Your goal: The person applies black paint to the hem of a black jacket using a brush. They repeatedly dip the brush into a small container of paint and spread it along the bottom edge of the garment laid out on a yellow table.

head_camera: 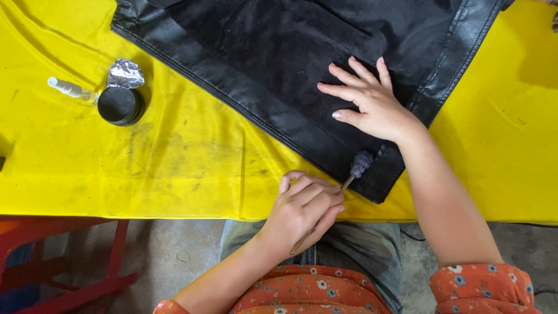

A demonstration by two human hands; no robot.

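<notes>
The left hand (305, 209) grips a small dauber brush (356, 170), seemingly polishing the black jacket's (279, 52) lower corner, while the right hand (369, 99) lies flat, fingers spread, pinning the jacket just above the brush.

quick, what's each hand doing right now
Left hand: closed on a thin dauber stick.
Right hand: open, fingers spread flat on the black garment.

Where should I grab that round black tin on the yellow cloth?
Grip the round black tin from above, fingers across its rim on the open near and left sides. It lies flat and low; crumpled foil touches its far edge, and a small white bottle lies alongside.
</notes>
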